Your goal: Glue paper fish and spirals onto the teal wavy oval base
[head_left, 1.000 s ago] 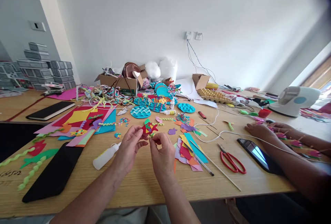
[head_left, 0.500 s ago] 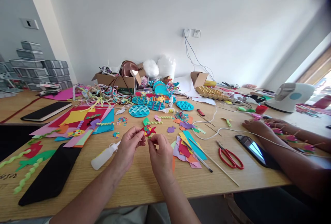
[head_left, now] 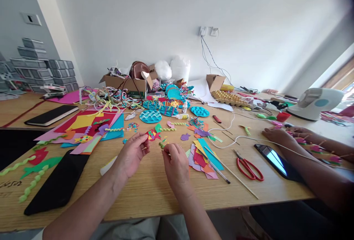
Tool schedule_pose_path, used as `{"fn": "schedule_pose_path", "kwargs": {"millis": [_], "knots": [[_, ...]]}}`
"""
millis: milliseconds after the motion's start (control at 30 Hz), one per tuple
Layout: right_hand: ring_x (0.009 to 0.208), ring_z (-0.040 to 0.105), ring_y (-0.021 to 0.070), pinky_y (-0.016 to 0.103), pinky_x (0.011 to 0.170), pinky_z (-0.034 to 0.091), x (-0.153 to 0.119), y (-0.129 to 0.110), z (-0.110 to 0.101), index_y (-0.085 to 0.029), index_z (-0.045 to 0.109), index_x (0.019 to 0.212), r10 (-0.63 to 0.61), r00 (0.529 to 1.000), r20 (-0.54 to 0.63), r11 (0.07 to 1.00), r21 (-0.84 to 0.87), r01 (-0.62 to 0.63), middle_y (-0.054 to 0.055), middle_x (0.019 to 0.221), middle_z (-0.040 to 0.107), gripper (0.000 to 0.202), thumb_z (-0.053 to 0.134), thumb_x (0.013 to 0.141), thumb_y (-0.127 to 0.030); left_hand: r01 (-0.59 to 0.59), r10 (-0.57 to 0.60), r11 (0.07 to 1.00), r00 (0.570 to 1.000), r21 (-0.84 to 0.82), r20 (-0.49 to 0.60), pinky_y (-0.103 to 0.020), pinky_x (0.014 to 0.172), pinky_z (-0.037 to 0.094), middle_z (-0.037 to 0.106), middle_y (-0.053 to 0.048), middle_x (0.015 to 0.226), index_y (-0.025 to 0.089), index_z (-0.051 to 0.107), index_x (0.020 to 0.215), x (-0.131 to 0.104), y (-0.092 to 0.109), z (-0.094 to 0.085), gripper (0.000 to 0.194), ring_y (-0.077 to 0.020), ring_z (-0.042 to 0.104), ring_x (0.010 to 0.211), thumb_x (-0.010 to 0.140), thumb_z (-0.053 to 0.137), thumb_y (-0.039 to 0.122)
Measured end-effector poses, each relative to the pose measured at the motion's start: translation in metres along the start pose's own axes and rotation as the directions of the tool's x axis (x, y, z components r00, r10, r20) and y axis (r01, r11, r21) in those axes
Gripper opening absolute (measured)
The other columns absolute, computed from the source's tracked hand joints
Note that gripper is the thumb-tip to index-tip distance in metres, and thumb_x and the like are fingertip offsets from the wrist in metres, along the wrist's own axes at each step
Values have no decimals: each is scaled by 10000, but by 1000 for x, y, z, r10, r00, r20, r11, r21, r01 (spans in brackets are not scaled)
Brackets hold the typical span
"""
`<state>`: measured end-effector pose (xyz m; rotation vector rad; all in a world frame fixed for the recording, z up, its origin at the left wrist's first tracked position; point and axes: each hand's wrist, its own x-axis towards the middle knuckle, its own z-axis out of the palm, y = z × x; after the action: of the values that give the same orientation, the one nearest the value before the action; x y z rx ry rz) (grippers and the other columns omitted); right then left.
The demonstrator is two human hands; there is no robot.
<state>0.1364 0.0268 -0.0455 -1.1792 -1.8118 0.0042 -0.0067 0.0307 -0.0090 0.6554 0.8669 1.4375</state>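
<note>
My left hand (head_left: 134, 154) pinches a small red paper fish (head_left: 153, 135) with colored patches between thumb and fingers. Just right of it, my right hand (head_left: 175, 162) is closed on a small green piece (head_left: 162, 144) at its fingertips. The fish and the green piece are apart. Under my left wrist lies a white glue bottle (head_left: 107, 166), mostly hidden. Beyond the hands, a green fish shape (head_left: 158, 128) with a twisted stem and a purple fish cutout (head_left: 185, 136) rest on the table.
Red scissors (head_left: 249, 166), a stick, a pen and paper scraps (head_left: 203, 158) lie to the right. A black phone (head_left: 272, 160) is near another person's arms. Colored sheets and a black case (head_left: 59, 182) lie left. Boxes, yarn and blue painted discs (head_left: 151, 116) stand behind.
My hands have moved apart, and the fish has shifted left, away from my right fingertips. My left arm now covers more of the glue bottle. The view has shifted slightly.
</note>
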Motion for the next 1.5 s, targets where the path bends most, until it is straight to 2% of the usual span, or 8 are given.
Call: {"fn": "schedule_pose_path", "kwargs": {"millis": [133, 200, 300, 400, 533, 733, 1000, 1500], "knots": [[653, 540, 144, 241, 592, 409, -2, 9, -12, -196, 525, 720, 74, 997, 37, 993, 87, -77, 15, 696, 589, 101, 500, 774, -115, -119, 99, 964, 991, 239, 92, -190, 525, 400, 544, 34, 595, 160, 580, 668, 4, 14, -10, 164, -89, 499, 531, 630, 696, 269], [655, 560, 143, 242, 592, 423, 0, 13, -23, -199, 536, 730, 101, 994, 41, 987, 123, -105, 12, 701, 605, 68, 519, 765, -143, -244, 162, 837, 965, 490, 205, -201, 524, 367, 507, 34, 584, 169, 563, 622, 5, 23, -14, 144, -102, 469, 541, 673, 651, 271], [643, 577, 140, 240, 584, 427, 6, 16, -39, -204, 545, 731, 101, 992, 70, 985, 130, -110, 2, 689, 618, 46, 547, 749, -162, -528, 279, 325, 846, 784, 454, -229, 569, 346, 489, 18, 610, 181, 540, 597, 7, 35, -20, 143, -136, 463, 612, 733, 575, 208], [640, 588, 138, 237, 578, 421, 10, 16, -47, -209, 560, 743, 83, 989, 121, 991, 98, -95, -1, 694, 631, 46, 552, 748, -163, -719, 196, -208, 634, 663, 748, -269, 666, 371, 521, -17, 750, 185, 557, 683, 8, 35, -27, 177, -170, 482, 733, 829, 461, 159], [651, 582, 129, 223, 583, 404, 8, 13, -44, -210, 598, 793, 21, 972, 236, 998, 53, -34, -1, 717, 634, 81, 554, 762, -149, -766, -82, -545, 454, 342, 887, -294, 675, 391, 529, -47, 799, 175, 570, 809, 7, 17, -39, 248, -188, 474, 749, 887, 351, 86], [677, 591, 132, 216, 576, 387, -5, 16, -25, -205, 651, 754, -19, 899, 438, 999, 42, 0, 12, 747, 648, 134, 561, 762, -107, -803, -296, -555, 433, 215, 851, -315, 686, 420, 558, -67, 844, 162, 572, 950, 1, -9, -55, 168, -201, 495, 772, 881, 430, 104], [655, 606, 120, 208, 603, 421, -3, 18, -3, -213, 680, 708, -9, 829, 559, 982, 161, -98, -7, 701, 669, 244, 528, 699, -23, -804, -279, -495, 505, 328, 817, -341, 782, 437, 587, -74, 915, 173, 567, 1052, -8, -9, -68, 273, -195, 527, 851, 883, 375, 76], [618, 566, 117, 210, 570, 385, -1, 17, 12, -208, 690, 691, -36, 771, 636, 994, 100, -36, -4, 672, 635, 209, 564, 721, -45, -824, -233, -432, 495, 367, 837, -363, 806, 466, 615, -104, 956, 142, 590, 1031, -12, -7, -75, 339, -218, 548, 901, 875, 300, 62]]}}
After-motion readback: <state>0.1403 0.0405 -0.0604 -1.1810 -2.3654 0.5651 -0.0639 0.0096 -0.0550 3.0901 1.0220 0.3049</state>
